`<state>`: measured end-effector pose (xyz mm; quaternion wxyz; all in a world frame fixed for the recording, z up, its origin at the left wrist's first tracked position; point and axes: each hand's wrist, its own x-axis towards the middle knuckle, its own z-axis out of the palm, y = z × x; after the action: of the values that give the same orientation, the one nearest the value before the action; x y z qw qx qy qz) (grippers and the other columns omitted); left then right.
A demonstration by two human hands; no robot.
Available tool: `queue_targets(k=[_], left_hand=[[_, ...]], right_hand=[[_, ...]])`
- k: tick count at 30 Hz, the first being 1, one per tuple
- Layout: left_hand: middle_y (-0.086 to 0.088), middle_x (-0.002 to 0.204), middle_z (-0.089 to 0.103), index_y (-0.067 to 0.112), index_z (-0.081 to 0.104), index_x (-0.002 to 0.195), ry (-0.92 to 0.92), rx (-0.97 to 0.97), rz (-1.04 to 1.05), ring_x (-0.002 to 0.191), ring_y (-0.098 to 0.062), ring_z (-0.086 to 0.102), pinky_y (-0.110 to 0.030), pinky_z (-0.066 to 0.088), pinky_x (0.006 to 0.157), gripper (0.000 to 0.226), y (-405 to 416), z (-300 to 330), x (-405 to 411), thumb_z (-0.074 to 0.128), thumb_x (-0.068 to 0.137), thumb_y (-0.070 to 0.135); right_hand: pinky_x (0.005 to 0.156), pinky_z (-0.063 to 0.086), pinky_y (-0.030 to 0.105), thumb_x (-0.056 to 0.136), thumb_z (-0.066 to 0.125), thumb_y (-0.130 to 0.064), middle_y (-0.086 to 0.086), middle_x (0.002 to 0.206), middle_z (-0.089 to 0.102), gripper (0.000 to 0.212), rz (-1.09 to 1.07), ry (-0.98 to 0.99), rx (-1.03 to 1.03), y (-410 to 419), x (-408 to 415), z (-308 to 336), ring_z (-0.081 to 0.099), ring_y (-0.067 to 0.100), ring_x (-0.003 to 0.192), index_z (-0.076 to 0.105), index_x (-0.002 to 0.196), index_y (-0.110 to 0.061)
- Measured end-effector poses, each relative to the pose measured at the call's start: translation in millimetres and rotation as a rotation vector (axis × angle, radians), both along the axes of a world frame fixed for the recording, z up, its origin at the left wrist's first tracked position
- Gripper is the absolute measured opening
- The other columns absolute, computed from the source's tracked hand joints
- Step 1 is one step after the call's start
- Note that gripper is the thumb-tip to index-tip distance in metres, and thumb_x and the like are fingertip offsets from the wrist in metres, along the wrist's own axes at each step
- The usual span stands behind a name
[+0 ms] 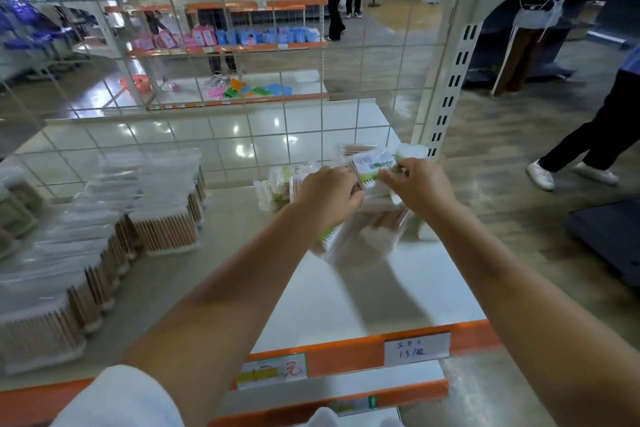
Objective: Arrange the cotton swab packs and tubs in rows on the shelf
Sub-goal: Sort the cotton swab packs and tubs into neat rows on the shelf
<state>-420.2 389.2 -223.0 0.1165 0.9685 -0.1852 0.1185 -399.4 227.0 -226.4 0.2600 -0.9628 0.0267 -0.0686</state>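
Both my arms reach forward over the white shelf, and my hands meet near the centre right of the frame, at the shelf's far right corner. My left hand is curled around the left end of a flat cotton swab pack with a white and green label, fingers closed on its edge, while my right hand pinches the pack's right end, so the pack is held between the two, lifted above a loose heap of more swab packs lying on the shelf just beneath my wrists (the heap is blurred, and I cannot tell how many packs it holds). A few more packs stand just left of my left hand, against the wire grid back panel. On the left side of the frame, well apart from my hands, clear tubs of wooden-stemmed swabs stand in rows that run from the lower left corner toward the grid, touching one another. The orange front rail of the shelf crosses the lower part of the frame and carries two paper price tags. Beyond the grid, in the upper part of the frame, another orange-edged rack holds pink and blue packets, and a person's dark trouser legs and white shoes show at the right edge on the shiny floor.
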Motion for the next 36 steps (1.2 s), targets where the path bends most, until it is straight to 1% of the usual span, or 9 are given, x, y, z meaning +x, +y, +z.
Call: queue_targets(k=[6, 10, 13, 17, 20, 25, 29, 33, 36], left_hand=[[-0.007, 0.095, 0.063, 0.009, 0.066, 0.098, 0.054, -0.018, -0.052, 0.087, -0.023, 0.057, -0.030, 0.043, 0.068, 0.032, 8, -5, -4, 0.051, 0.091, 0.036], [-0.009, 0.093, 0.062, 0.007, 0.067, 0.096, 0.039, -0.073, -0.060, 0.084, -0.023, 0.058, -0.028, 0.041, 0.066, 0.033, 10, -9, -10, 0.053, 0.090, 0.036], [-0.008, 0.090, 0.062, 0.006, 0.066, 0.091, 0.037, -0.131, -0.044, 0.080, -0.022, 0.058, -0.028, 0.042, 0.064, 0.034, 12, -14, -12, 0.055, 0.088, 0.037], [-0.006, 0.092, 0.065, 0.008, 0.066, 0.092, 0.007, -0.237, -0.043, 0.085, -0.023, 0.060, -0.033, 0.048, 0.071, 0.031, 18, -17, -19, 0.057, 0.087, 0.037], [-0.004, 0.101, 0.065, 0.013, 0.067, 0.102, 0.000, -0.399, 0.002, 0.094, -0.020, 0.057, -0.026, 0.040, 0.077, 0.027, 26, -13, -33, 0.059, 0.087, 0.034], [0.005, 0.095, 0.065, 0.017, 0.068, 0.100, 0.116, -0.617, 0.038, 0.090, -0.008, 0.058, -0.024, 0.042, 0.077, 0.035, 37, -4, -57, 0.055, 0.081, 0.044], [0.009, 0.078, 0.065, 0.024, 0.066, 0.085, 0.321, -1.014, 0.060, 0.065, 0.007, 0.058, -0.016, 0.046, 0.069, 0.002, 49, -2, -69, 0.066, 0.084, 0.022], [-0.007, 0.095, 0.070, 0.007, 0.066, 0.103, 0.489, -1.293, 0.018, 0.079, -0.008, 0.066, -0.021, 0.052, 0.068, 0.021, 60, -5, -81, 0.064, 0.082, 0.007], [-0.011, 0.106, 0.069, 0.004, 0.063, 0.110, 0.520, -1.414, -0.024, 0.096, -0.023, 0.067, -0.032, 0.055, 0.082, 0.030, 62, -9, -90, 0.063, 0.080, 0.006]], right_hand=[[0.060, 0.036, 0.031, 0.083, 0.061, -0.040, 0.007, 0.079, 0.062, 0.031, 0.026, -0.096, 0.091, 6, -15, -2, 0.055, 0.026, 0.076, 0.056, 0.082, -0.010], [0.055, 0.024, 0.027, 0.083, 0.065, -0.034, -0.002, 0.075, 0.055, 0.025, 0.048, -0.191, 0.168, 9, -25, -7, 0.048, 0.017, 0.071, 0.062, 0.091, -0.011], [0.053, 0.029, 0.019, 0.081, 0.069, -0.030, -0.003, 0.077, 0.055, 0.033, 0.046, -0.239, 0.305, 11, -30, -10, 0.047, 0.012, 0.072, 0.064, 0.104, -0.007], [0.055, 0.037, 0.017, 0.079, 0.072, -0.020, -0.006, 0.068, 0.059, 0.022, 0.061, -0.255, 0.536, 17, -45, -8, 0.050, 0.004, 0.060, 0.067, 0.098, -0.009], [0.064, 0.048, 0.028, 0.079, 0.071, -0.014, -0.005, 0.071, 0.064, 0.015, 0.095, -0.272, 0.684, 24, -60, -4, 0.054, 0.006, 0.062, 0.067, 0.092, -0.020], [0.071, 0.053, 0.033, 0.078, 0.071, -0.006, -0.006, 0.078, 0.068, 0.032, 0.175, -0.291, 0.896, 39, -84, 0, 0.060, 0.012, 0.072, 0.062, 0.090, -0.035], [0.073, 0.054, 0.032, 0.077, 0.068, 0.003, -0.001, 0.082, 0.068, 0.032, 0.187, -0.196, 1.150, 50, -97, -3, 0.063, 0.017, 0.080, 0.063, 0.093, -0.025], [0.074, 0.054, 0.030, 0.075, 0.069, 0.001, 0.012, 0.093, 0.067, 0.031, 0.205, -0.076, 1.218, 63, -107, -15, 0.064, 0.021, 0.084, 0.062, 0.102, -0.012], [0.071, 0.053, 0.026, 0.074, 0.068, 0.003, 0.012, 0.096, 0.067, 0.034, 0.205, -0.056, 1.245, 70, -111, -18, 0.064, 0.019, 0.082, 0.061, 0.105, -0.009]])
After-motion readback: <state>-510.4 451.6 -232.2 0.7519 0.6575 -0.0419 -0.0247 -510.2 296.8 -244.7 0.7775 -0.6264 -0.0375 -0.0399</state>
